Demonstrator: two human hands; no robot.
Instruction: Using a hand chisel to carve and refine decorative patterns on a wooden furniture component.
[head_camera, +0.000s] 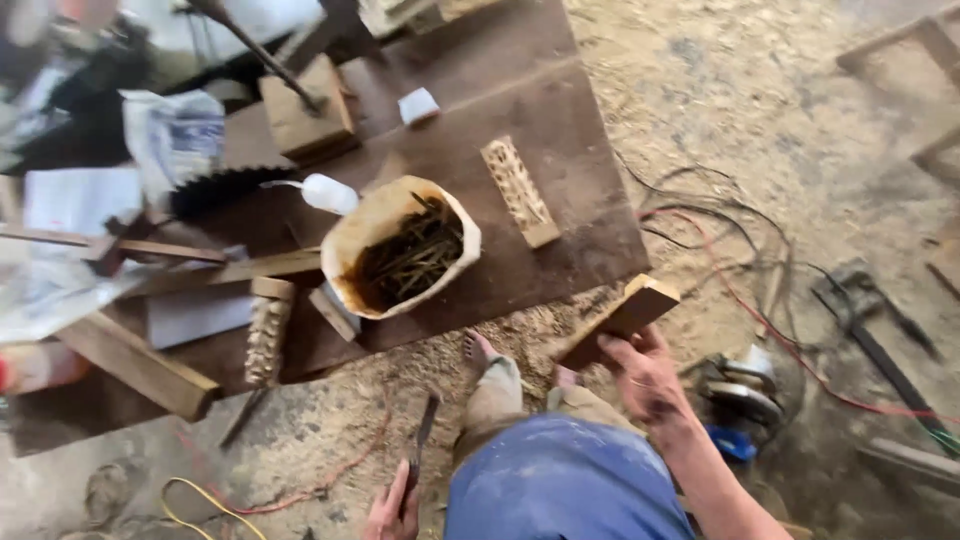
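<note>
Sawdust is lying thick over the floor (760, 110) where the person is standing beside a low brown board (520, 230); the right hand (645, 375) is closing its fingers around the lower end of a short wooden block (620, 318), which is hanging in the air just off the board's near corner — its long axis is running diagonally, the lighter cut end pointing up and to the right, the darker end angling down to the left into the palm. The left hand (392, 515) is gripping a thin dark tool (420, 450), fingers pressed about its lower part; the tool is pointing up and slightly right, away from the body. On the board a torn bag of dark nails (405, 255) is sitting open, with a carved pale wood piece (518, 190) lying beyond it — another carved piece (268, 335) is resting near the board's left edge. A circular saw (745, 395) is lying on the floor to the right, red and black cables (740, 270) trailing past it.
</note>
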